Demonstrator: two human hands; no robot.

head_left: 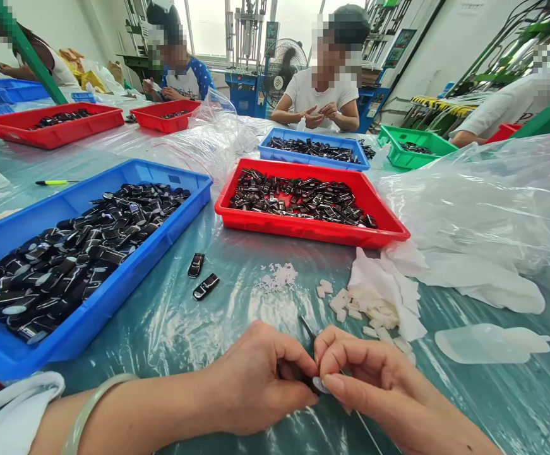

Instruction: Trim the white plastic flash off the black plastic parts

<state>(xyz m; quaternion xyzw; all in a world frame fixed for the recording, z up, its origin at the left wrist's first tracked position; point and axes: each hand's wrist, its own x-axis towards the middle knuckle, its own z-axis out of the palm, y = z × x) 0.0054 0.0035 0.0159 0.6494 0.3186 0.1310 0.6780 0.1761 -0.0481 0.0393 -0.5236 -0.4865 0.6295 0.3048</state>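
My left hand [265,379] is closed, its fingers and thumb around a small black part mostly hidden in the grip. A pale oval end [321,385] of that part shows between my two hands. My right hand [374,379] is closed too, fingertips pinched at the pale end. A thin stick with a dark tip [307,327] runs through the right hand, its light shaft coming out below. Two glossy black parts [206,286] lie on the plastic-covered table ahead of my left hand. White flat pieces [343,304] and a white cloth [388,284] lie beyond my right hand.
A blue tray [175,237] at left and a red tray [312,235] ahead hold many black parts. White scraps [278,278] lie midway. A translucent squeeze bottle [483,344] and plastic sheeting [492,202] are at right. Co-workers [319,101] sit across the table.
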